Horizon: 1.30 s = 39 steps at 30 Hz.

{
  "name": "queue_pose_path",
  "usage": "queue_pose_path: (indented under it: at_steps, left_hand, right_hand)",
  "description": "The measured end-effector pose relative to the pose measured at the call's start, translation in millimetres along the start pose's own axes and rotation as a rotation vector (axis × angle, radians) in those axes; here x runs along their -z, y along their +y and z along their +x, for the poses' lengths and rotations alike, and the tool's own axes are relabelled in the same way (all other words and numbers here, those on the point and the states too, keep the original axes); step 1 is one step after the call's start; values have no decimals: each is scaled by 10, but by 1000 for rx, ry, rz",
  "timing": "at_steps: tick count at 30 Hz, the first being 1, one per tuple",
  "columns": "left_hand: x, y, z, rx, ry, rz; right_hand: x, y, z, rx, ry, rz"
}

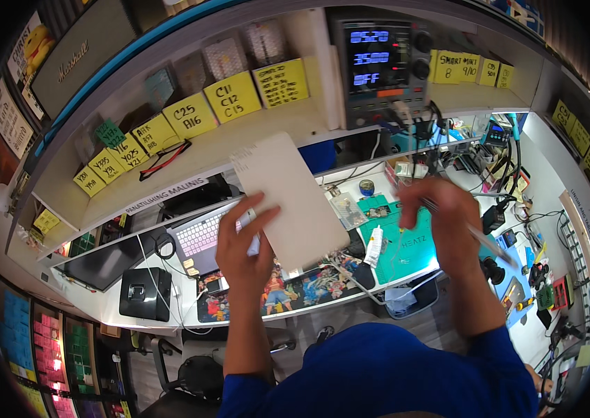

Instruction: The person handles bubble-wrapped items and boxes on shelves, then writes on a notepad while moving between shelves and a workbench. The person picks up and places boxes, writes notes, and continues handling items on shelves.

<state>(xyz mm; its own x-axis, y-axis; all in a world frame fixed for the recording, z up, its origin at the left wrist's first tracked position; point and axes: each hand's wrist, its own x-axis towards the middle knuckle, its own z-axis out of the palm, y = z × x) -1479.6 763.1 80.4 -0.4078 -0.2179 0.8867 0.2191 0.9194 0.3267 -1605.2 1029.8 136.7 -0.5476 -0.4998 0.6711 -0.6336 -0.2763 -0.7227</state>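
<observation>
Upright before me is a thin cream-white rectangular panel [295, 202] with rounded corners and small print near its top left corner; whether it is a card, a pad or a cover I cannot tell. My left hand [242, 233] holds it by its left edge, with fingers over the front face. To the right, my right hand [444, 216] is raised over the bench, its fingers curled and smeared by motion. A slim grey pen-like tool [491, 245] passes through its grip; its exact kind is blurred. Beneath that hand lies a green work mat [413, 244] with a white tube [374, 246] on it.
Behind the panel stands a laptop [201, 240], left of it a black box-shaped device [145, 292]. A power supply [382, 70] sits on the shelf [169, 164] above, beside bins with yellow labels. Cables, tools and small devices crowd the bench's right side. A bin [413, 299] hangs below.
</observation>
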Motion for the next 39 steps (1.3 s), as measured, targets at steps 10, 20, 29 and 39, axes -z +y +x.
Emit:
queue_pose_path:
  at_steps: [10, 20, 29, 39]
  left_hand:
    - [253, -1090, 574, -74, -163, 123]
    - [125, -1288, 513, -150, -81, 59]
    - [159, -1418, 493, -239, -79, 7]
    - [103, -1474, 471, -327, -37, 95]
  right_hand:
    - [-1769, 607, 2060, -242, -353, 31]
    - [-2033, 931, 2278, -305, -415, -282]
    - [-1977, 780, 2154, -339, -440, -285]
    - [-1937, 848, 2096, -307, -385, -202]
